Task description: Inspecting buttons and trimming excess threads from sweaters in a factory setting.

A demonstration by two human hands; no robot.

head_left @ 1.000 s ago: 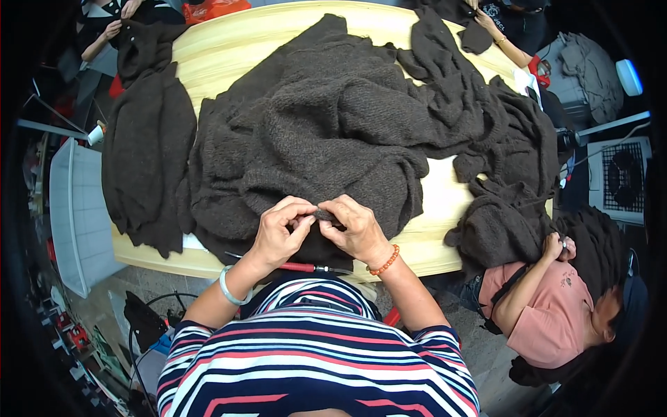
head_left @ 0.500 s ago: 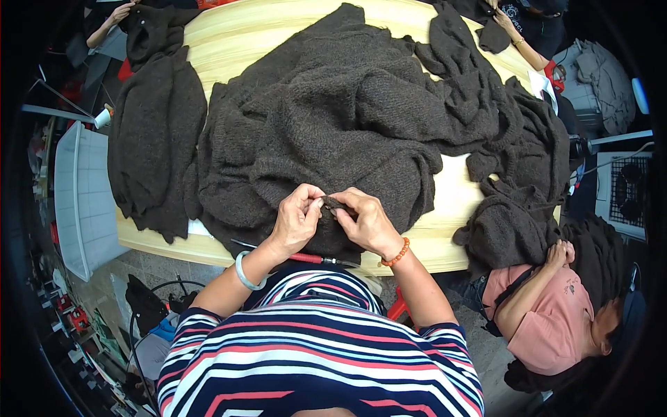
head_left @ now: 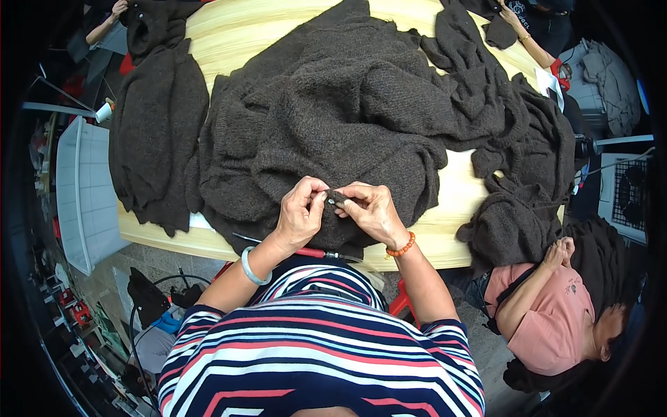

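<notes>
A large dark brown knitted garment [head_left: 299,125] lies heaped in front of me. Its near edge is pinched between the fingertips of my left hand [head_left: 300,215] and my right hand [head_left: 379,212], which almost meet. A small shiny spot shows on the dark edge between them; I cannot tell whether it is a button or a snap. Both hands are closed on the knit. Below my hands, at the table's front edge, lies a slim red-handled tool [head_left: 313,252] with a thin metal shaft pointing left, partly behind my left forearm.
More dark knit pieces lie on the wooden table [head_left: 455,208], at left [head_left: 158,139] and right [head_left: 535,132]. A white bin [head_left: 87,194] stands left of the table. A person in a pink shirt [head_left: 545,313] sits at right; other people's arms [head_left: 535,48] reach in at the far corners.
My right fingers have shifted on the garment's edge, and the small shiny spot now shows more plainly. My left hand keeps its pinch.
</notes>
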